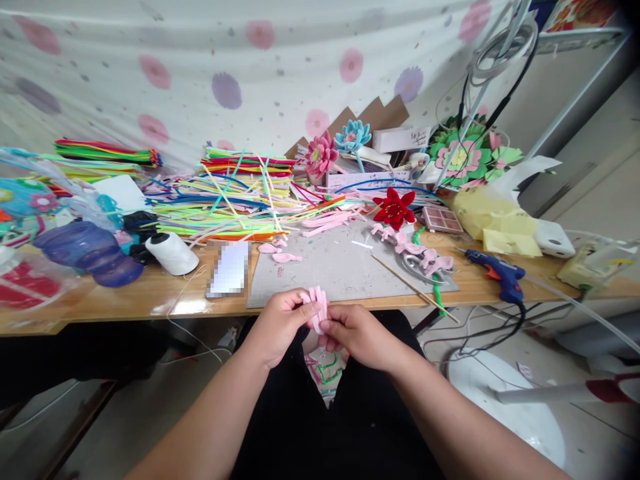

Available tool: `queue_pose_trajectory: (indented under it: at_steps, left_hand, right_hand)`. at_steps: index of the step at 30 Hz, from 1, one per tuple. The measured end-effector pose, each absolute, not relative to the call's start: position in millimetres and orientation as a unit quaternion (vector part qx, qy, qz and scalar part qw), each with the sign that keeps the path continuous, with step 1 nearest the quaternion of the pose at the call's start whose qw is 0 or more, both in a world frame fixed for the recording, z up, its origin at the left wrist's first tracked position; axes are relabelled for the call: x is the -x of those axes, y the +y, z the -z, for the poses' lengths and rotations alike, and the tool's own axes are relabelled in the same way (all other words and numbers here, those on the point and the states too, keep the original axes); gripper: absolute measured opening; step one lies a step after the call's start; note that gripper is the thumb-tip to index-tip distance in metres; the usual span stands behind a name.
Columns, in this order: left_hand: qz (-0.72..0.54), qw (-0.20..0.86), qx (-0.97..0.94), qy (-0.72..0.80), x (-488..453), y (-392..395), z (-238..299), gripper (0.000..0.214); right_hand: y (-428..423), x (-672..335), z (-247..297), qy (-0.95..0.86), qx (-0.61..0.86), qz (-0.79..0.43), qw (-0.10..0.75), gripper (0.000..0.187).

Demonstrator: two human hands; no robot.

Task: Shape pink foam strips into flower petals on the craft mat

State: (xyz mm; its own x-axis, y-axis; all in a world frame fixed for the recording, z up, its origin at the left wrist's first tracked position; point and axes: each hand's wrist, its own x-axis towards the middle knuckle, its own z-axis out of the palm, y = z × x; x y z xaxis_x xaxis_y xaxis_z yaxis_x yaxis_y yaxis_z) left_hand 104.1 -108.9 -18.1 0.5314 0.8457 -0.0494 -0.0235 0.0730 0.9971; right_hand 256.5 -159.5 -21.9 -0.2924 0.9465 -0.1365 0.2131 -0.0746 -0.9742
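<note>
Both of my hands meet just below the table's front edge, pinched on a small bundle of pink pipe-cleaner petals (317, 305). My left hand (280, 325) grips the bundle from the left with fingers curled. My right hand (354, 333) holds its lower end from the right, thumb and fingers pressed together. Right behind them lies a grey cutting mat (336, 265) with loose pink petals (286, 256) on it.
On the wooden table (165, 287): a heap of coloured pipe cleaners (235, 197), a white thread spool (173, 253), a red flower (395, 208), a wooden stick (413, 288), a blue glue gun (497, 270), yellow paper (495, 220), finished flowers (320, 153) at the back.
</note>
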Motion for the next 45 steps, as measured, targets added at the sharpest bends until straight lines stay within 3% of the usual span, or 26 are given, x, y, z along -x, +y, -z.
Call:
queue_pose_trajectory:
  at_steps: [8, 16, 19, 23, 26, 30, 35, 42, 45]
  left_hand:
    - [-0.323, 0.699, -0.538, 0.344, -104, -105, 19, 0.017]
    - [-0.351, 0.587, -0.612, 0.397, -106, -109, 18, 0.018]
    - [-0.379, 0.593, -0.594, 0.389, -106, -110, 21, 0.028]
    - [-0.376, 0.686, -0.515, 0.350, -105, -107, 21, 0.024]
    - [-0.351, 0.725, -0.494, 0.327, -103, -105, 18, 0.022]
    - [-0.299, 0.730, -0.520, 0.327, -101, -103, 15, 0.017]
    - [-0.285, 0.696, -0.562, 0.346, -102, -102, 15, 0.016]
    - [-0.322, 0.641, -0.590, 0.371, -107, -104, 20, 0.014]
    - [-0.350, 0.622, -0.586, 0.385, -107, -105, 21, 0.014]
  right_hand:
    - [-160, -254, 30, -0.645, 0.492, -0.464, 0.357, 0.023]
    - [-161, -250, 30, -0.696, 0.549, -0.294, 0.359, 0.024]
    - [-161, -252, 31, -0.676, 0.537, -0.342, 0.371, 0.023]
    - [-162, -255, 31, -0.632, 0.494, -0.469, 0.370, 0.026]
    - [-162, -256, 29, -0.644, 0.466, -0.492, 0.355, 0.027]
    - [-162, -259, 29, -0.671, 0.448, -0.492, 0.327, 0.026]
    - [-159, -266, 33, -0.604, 0.419, -0.607, 0.303, 0.023]
    - [-159, -253, 35, -0.486, 0.445, -0.621, 0.425, 0.032]
    - [-159, -246, 40, -0.516, 0.494, -0.540, 0.445, 0.030]
